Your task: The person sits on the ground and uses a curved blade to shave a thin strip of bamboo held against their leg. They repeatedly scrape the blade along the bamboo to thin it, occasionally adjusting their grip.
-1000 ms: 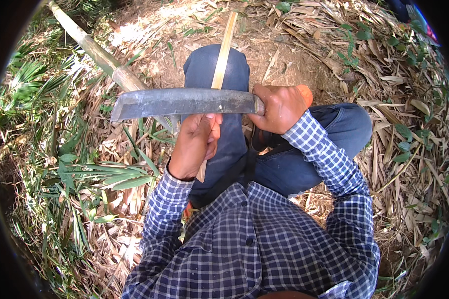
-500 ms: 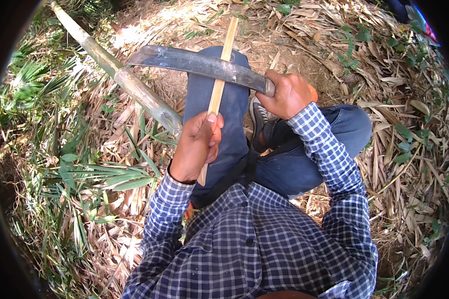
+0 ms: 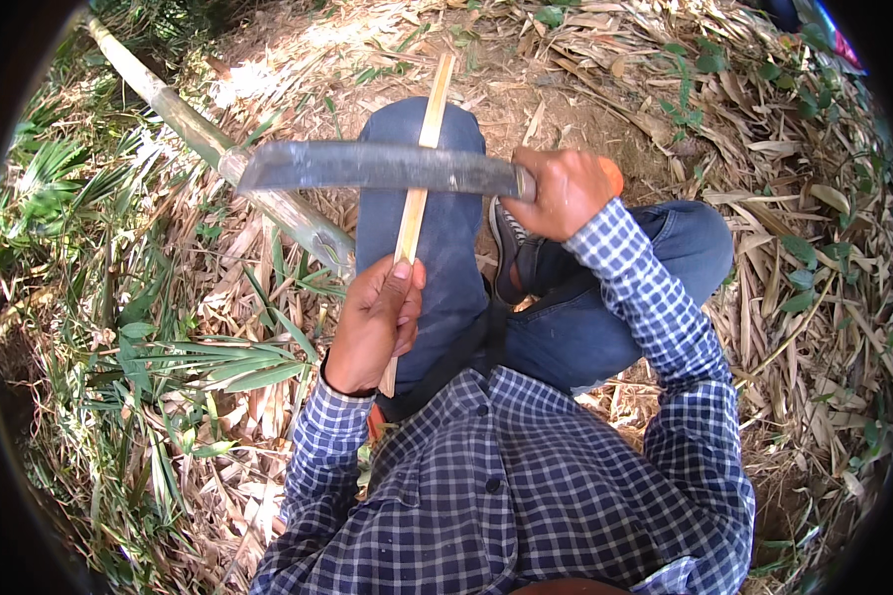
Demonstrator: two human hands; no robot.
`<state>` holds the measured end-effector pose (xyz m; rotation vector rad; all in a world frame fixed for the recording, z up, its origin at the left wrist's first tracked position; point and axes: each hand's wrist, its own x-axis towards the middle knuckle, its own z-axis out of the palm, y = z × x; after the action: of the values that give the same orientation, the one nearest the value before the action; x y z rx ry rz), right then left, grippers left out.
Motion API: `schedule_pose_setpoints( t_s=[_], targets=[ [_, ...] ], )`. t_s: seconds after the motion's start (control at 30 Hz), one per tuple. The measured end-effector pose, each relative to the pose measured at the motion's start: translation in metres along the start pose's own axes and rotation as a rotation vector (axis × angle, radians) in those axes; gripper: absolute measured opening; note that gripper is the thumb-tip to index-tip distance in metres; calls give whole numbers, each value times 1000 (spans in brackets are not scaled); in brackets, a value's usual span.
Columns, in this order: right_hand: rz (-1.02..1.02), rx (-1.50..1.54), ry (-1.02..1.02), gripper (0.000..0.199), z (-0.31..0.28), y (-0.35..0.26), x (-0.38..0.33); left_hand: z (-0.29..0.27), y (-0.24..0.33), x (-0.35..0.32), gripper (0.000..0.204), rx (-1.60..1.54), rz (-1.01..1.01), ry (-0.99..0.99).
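My left hand [image 3: 375, 322] grips the bamboo strip [image 3: 419, 169], which runs straight away over my knee [image 3: 412, 178]; my right hand [image 3: 564, 190] clasps the knife [image 3: 377, 167], its blade lying crosswise on the strip.

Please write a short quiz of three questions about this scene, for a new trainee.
1. True or false: the left hand grips the bamboo strip near its lower end.
2. Where does the big knife lie in relation to the strip? A) parallel beside it B) across it C) on the ground
3. Fill in: the right hand holds the knife by its ____.

Key: 1 true. 2 B: the blade crosses the strip above the raised knee. 3 handle.
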<state>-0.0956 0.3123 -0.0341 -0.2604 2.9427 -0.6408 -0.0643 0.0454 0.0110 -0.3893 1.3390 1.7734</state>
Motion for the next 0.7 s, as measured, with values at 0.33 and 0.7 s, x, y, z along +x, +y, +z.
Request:
schedule_pose_setpoints(
  t_s=[0.33, 0.7],
  targets=[
    [67, 141, 74, 22, 2, -8, -4, -5, 5, 5, 28, 31, 0, -39],
    [-49, 90, 7, 24, 12, -17, -13, 8, 2, 6, 24, -1, 9, 11]
  ],
)
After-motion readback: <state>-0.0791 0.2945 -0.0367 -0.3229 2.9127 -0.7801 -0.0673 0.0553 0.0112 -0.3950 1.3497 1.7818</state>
